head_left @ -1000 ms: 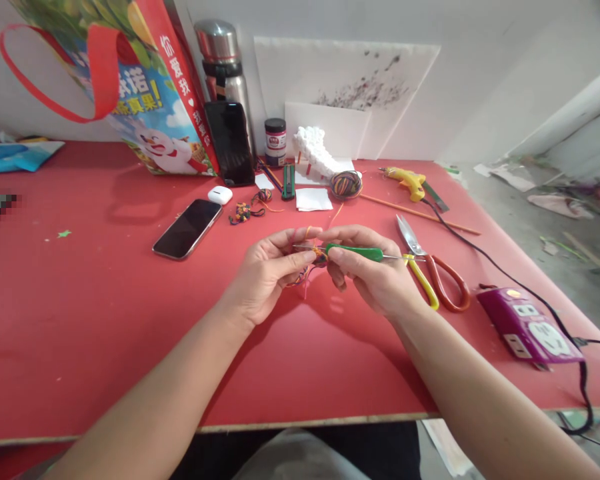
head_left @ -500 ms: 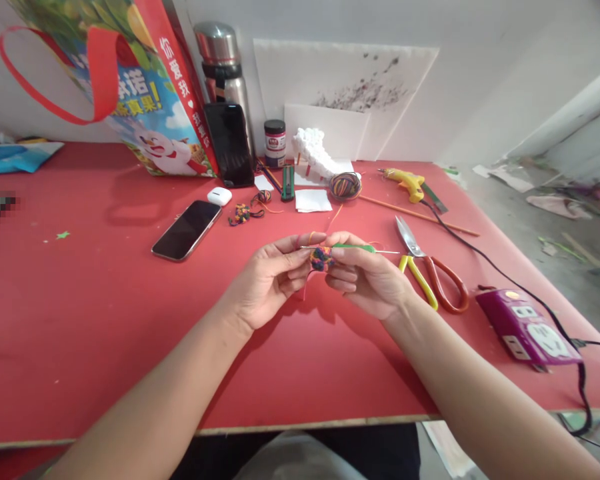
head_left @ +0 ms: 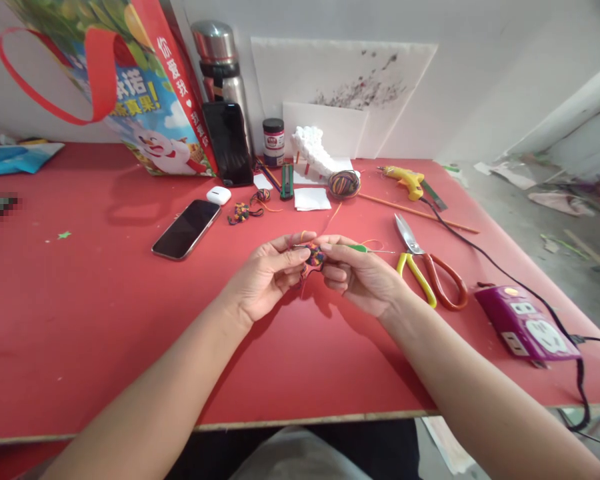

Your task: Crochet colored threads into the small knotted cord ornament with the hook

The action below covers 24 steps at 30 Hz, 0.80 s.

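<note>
1. Nearer the viewer than the yarn ball [head_left: 344, 184], a small multicoloured crocheted piece [head_left: 315, 255] is pinched narrowly by the left hand [head_left: 266, 275] and steadied by the right hand [head_left: 364, 275].
2. A green-handled hook [head_left: 359, 248] is gripped closely in the right hand.
3. Right of the yarn ball, scissors [head_left: 407, 235] and a yellow glue gun [head_left: 406, 181] are seen on the red table [head_left: 130, 320].

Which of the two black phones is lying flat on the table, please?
The phone beside the white earphone case: it lies flat, screen up, while the other phone stands on end in front of the steel bottle.
</note>
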Tool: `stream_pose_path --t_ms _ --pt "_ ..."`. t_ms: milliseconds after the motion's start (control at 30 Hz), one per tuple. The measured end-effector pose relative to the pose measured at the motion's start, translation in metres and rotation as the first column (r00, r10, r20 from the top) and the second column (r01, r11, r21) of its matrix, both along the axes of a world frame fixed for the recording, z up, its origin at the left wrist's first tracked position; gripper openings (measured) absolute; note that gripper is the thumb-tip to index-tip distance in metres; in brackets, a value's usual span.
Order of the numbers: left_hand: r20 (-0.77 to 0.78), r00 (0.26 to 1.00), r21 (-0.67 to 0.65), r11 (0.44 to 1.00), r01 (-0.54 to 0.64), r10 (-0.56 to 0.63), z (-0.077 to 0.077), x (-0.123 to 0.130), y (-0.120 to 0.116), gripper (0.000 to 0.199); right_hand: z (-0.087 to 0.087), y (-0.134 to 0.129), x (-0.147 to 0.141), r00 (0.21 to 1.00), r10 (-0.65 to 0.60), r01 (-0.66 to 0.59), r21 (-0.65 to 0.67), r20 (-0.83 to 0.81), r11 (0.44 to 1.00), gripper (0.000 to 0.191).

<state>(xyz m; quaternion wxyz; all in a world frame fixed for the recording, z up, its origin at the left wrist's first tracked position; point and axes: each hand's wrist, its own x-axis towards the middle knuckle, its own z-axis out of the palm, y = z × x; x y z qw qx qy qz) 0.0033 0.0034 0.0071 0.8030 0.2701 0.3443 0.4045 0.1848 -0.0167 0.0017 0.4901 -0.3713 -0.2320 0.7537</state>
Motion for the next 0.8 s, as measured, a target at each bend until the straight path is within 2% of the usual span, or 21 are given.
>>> stream_pose_path --t_ms 200,467,633,800 --pt "0.022 1.000 -0.064 0.998 0.003 -0.002 0.000 -0.001 0.002 0.033 0.005 -0.002 0.000 0.997 0.013 -0.014 0.013 0.070 1.000 0.035" --pt "0.066 0.997 -0.081 0.996 0.045 -0.040 -0.002 0.000 0.002 0.025 -0.002 0.004 0.009 0.986 0.152 -0.153 -0.015 -0.069 0.988 0.025" --pt "0.089 0.995 -0.097 0.994 0.052 -0.044 -0.001 -0.001 0.003 0.025 -0.003 0.005 0.011 0.985 0.145 -0.149 -0.036 -0.095 0.988 0.025" --pt "0.029 0.999 -0.052 0.998 0.031 -0.030 -0.001 0.000 0.002 0.033 0.000 0.002 0.007 0.992 0.102 -0.104 -0.024 -0.076 0.994 0.027"
